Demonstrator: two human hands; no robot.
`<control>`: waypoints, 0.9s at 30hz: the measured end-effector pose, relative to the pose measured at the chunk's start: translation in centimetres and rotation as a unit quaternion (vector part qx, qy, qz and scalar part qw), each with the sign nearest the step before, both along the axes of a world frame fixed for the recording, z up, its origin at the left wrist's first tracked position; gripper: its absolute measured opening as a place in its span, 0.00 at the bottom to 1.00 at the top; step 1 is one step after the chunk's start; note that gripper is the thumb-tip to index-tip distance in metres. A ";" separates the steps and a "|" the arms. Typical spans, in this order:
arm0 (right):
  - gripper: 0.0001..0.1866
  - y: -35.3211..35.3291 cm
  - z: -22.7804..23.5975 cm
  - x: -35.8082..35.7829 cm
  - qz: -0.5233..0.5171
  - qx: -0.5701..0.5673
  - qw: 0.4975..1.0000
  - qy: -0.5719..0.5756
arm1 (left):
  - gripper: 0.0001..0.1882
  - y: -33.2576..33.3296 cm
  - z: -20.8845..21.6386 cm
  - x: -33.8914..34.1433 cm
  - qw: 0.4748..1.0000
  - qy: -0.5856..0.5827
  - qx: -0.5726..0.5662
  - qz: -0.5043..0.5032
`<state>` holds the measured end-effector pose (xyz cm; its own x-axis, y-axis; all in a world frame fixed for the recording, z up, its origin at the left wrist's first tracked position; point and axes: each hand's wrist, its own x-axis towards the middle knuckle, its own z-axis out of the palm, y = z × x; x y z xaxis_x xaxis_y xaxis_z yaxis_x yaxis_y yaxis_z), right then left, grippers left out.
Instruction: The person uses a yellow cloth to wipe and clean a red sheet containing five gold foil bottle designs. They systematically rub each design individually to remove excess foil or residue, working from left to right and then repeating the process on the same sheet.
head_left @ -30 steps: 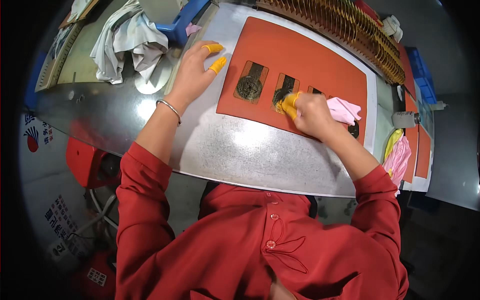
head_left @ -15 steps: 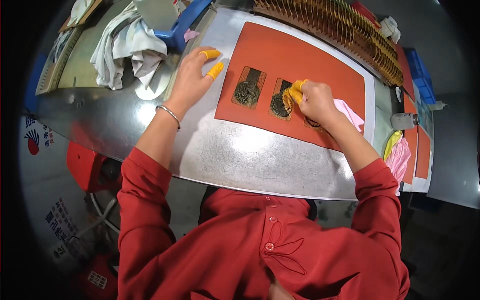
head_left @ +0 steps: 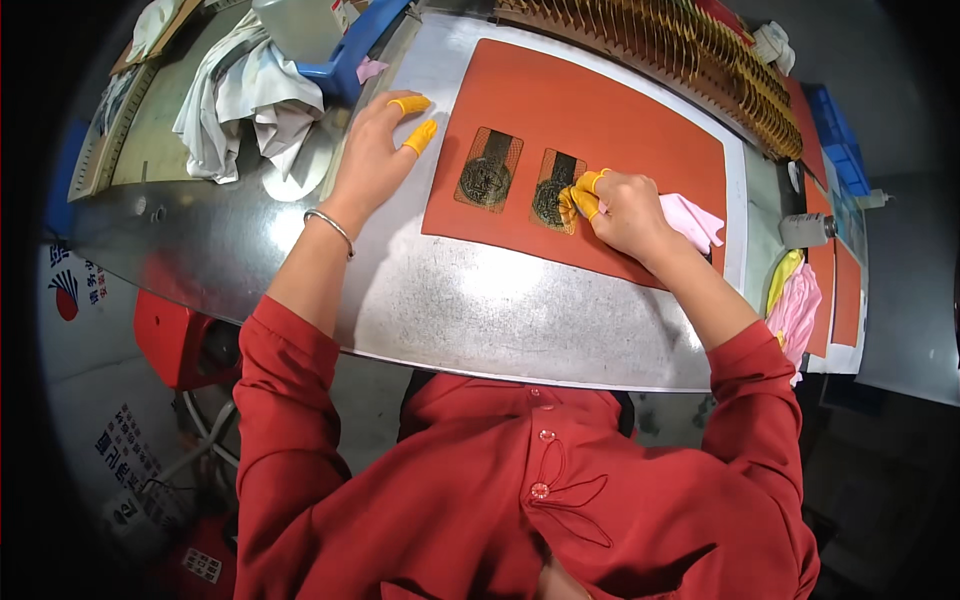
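A flat orange-red sheet (head_left: 600, 110) lies on the metal table, bearing dark and gold patterned rectangular pieces. Each has a round design: the left piece (head_left: 487, 172) is fully visible, the middle piece (head_left: 548, 190) partly covered. My right hand (head_left: 630, 215), with yellow finger cots, is closed in a pinch over the middle piece's lower right; whatever its fingertips grip is not clear. Beside that wrist a pink cloth (head_left: 692, 220) lies on the sheet. My left hand (head_left: 375, 155) rests left of the sheet, finger and thumb in yellow cots held apart, holding nothing.
A rack of gold-brown thin slats (head_left: 680, 65) runs along the back. White cloths (head_left: 255, 95) and a blue bin (head_left: 352, 60) are at the left. To the right sit a bottle (head_left: 806, 231) and pink cloth bundle (head_left: 797, 310). A red stool (head_left: 172, 335) stands below left.
My right hand has moved slightly down over the middle piece and now hides the piece to its right. The left hand holds its place; the view has shifted a little.
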<state>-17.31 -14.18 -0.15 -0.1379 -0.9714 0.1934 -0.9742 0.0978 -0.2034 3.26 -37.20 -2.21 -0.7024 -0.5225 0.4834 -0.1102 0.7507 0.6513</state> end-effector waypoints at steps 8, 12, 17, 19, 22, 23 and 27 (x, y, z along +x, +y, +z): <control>0.06 0.3 0.0 0.2 -0.028 -0.004 1.000 -0.004 | 0.13 -0.1 0.5 -0.1 1.000 -0.006 -0.013 0.004; 0.07 1.5 0.9 2.6 0.023 0.018 1.000 0.004 | 0.13 -0.3 0.1 0.2 1.000 0.001 -0.028 0.013; 0.04 0.6 0.4 1.3 -0.013 0.004 1.000 -0.013 | 0.14 0.1 0.7 0.0 0.999 -0.046 -0.003 0.005; 0.02 1.2 0.3 2.5 0.015 0.002 1.000 -0.013 | 0.14 0.1 0.3 0.1 0.999 -0.039 0.001 -0.006; 0.04 0.4 0.1 1.6 0.006 0.005 1.000 -0.009 | 0.15 -0.1 0.4 0.1 0.999 -0.044 -0.025 0.006; 0.05 0.2 0.2 1.6 0.002 0.006 1.000 -0.008 | 0.15 0.0 0.3 0.2 0.999 -0.044 -0.013 0.002; 0.03 1.0 0.5 3.1 0.078 -0.009 0.996 -0.040 | 0.15 -0.1 0.5 0.2 0.999 -0.049 -0.013 0.007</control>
